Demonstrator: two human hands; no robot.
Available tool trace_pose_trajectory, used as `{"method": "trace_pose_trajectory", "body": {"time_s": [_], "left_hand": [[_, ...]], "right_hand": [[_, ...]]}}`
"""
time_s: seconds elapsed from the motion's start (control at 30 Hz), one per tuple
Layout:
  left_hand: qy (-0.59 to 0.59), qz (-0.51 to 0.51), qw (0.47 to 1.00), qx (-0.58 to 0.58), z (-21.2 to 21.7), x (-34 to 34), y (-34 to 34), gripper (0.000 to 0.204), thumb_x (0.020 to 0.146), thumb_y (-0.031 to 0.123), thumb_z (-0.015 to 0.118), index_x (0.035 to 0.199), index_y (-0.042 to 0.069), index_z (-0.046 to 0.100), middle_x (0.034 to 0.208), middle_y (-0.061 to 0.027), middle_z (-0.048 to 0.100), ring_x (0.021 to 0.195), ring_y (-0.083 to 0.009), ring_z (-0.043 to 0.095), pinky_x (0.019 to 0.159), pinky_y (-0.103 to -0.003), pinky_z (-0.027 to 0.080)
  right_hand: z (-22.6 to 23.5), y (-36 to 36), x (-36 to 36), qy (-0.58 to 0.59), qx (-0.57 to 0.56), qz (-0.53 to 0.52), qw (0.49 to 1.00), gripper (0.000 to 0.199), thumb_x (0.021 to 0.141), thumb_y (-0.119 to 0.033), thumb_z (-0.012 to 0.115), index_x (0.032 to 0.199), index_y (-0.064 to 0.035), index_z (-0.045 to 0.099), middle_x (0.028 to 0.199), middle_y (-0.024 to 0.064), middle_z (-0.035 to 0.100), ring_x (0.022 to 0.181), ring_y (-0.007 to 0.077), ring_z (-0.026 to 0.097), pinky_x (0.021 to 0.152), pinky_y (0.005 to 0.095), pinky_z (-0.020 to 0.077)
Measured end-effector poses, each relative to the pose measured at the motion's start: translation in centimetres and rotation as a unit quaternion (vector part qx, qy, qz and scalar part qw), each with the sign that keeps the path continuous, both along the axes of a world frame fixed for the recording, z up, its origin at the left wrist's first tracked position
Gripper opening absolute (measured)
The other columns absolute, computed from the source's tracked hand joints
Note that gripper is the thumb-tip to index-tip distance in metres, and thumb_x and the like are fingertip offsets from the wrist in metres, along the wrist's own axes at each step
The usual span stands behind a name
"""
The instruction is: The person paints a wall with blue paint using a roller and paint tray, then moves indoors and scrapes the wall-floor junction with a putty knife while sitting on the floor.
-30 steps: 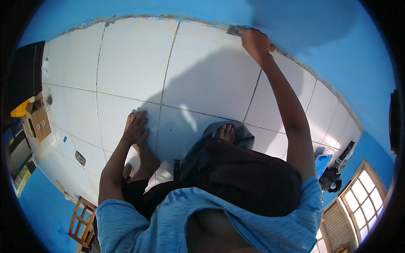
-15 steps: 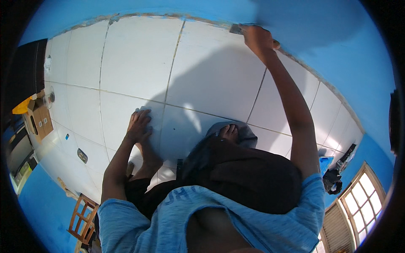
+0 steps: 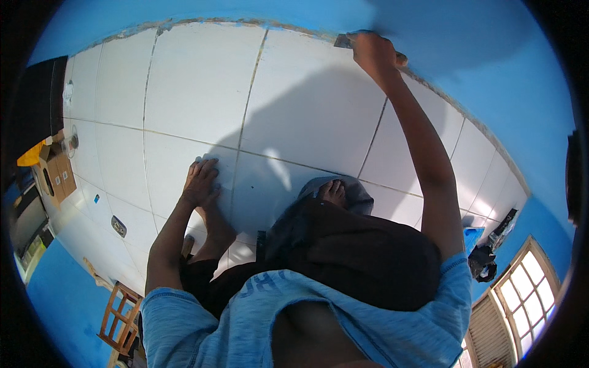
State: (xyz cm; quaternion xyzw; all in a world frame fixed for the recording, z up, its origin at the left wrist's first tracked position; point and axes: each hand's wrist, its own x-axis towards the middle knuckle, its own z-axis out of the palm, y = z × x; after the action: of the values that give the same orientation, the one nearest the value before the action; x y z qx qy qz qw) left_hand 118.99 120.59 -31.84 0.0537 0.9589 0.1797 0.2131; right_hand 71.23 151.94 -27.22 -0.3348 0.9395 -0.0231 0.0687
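At the far edge of the white tiled floor, where the tiles meet the bright blue painted wall, the right hand is closed around a small flat metal scraper, whose blade touches the rough seam between floor and wall. That arm is stretched out fully. Well apart from it, the left hand lies flat and open on a tile, fingers spread, just beside a dark grout line, holding nothing. Between the two arms a bare foot rests on a grey cloth on the floor, with dark trousers and a light blue shirt below it.

Far to the left, brown cardboard boxes stand against the wall, with a yellow object just beside them; their labels are too small to tell. A wooden chair frame stands at the lower left. At the lower right is a white-framed window, with a dark bundle near it.
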Motion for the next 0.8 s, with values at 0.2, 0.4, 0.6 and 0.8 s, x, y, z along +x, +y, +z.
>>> {"method": "trace_pose_trajectory", "body": {"time_s": [0.2,0.4,0.6,0.8], "left_hand": [[-0.001,0.004,1.0,0.009,0.0,-0.2,0.0,0.053,0.065,0.032,0.072,0.109,0.007,0.057,0.14,-0.0123,0.039,0.13,-0.0337,0.032,0.109,-0.051,0.024],[-0.041,0.066,0.996,0.044,0.0,-0.1,0.3,0.052,0.066,0.031,0.071,0.11,0.006,0.057,0.139,-0.0133,0.039,0.13,-0.0335,0.032,0.109,-0.051,0.024],[-0.01,-0.016,1.0,-0.017,0.2,-0.2,0.0,0.055,0.066,0.034,0.072,0.111,0.006,0.057,0.138,-0.0131,0.04,0.129,-0.0332,0.032,0.109,-0.051,0.024],[0.003,-0.004,1.0,0.019,-0.1,-0.3,0.2,0.052,0.066,0.033,0.072,0.109,0.006,0.057,0.14,-0.0122,0.038,0.129,-0.0331,0.032,0.108,-0.05,0.025]], "right_hand": [[-0.9,1.4,0.0,0.031,-0.055,0.011,0.998,0.027,0.08,-0.007,0.059,0.104,-0.0129,0.069,0.088,0.0176,0.068,0.075,0.0345,0.067,0.064,0.0434,0.0557],[0.6,-1.3,-0.1,-0.022,0.052,-0.005,0.998,0.023,0.079,-0.007,0.06,0.099,-0.0088,0.069,0.088,0.0183,0.068,0.076,0.0324,0.068,0.065,0.0433,0.0558],[0.7,-0.2,0.1,-0.016,0.018,-0.005,1.0,0.018,0.078,-0.007,0.061,0.095,-0.0064,0.068,0.085,0.0195,0.067,0.077,0.0344,0.067,0.066,0.0427,0.0559],[-0.9,1.0,0.0,0.026,-0.041,-0.004,0.999,0.016,0.078,-0.006,0.061,0.093,-0.0046,0.068,0.083,0.0179,0.066,0.077,0.0339,0.067,0.066,0.0417,0.0559]]}}
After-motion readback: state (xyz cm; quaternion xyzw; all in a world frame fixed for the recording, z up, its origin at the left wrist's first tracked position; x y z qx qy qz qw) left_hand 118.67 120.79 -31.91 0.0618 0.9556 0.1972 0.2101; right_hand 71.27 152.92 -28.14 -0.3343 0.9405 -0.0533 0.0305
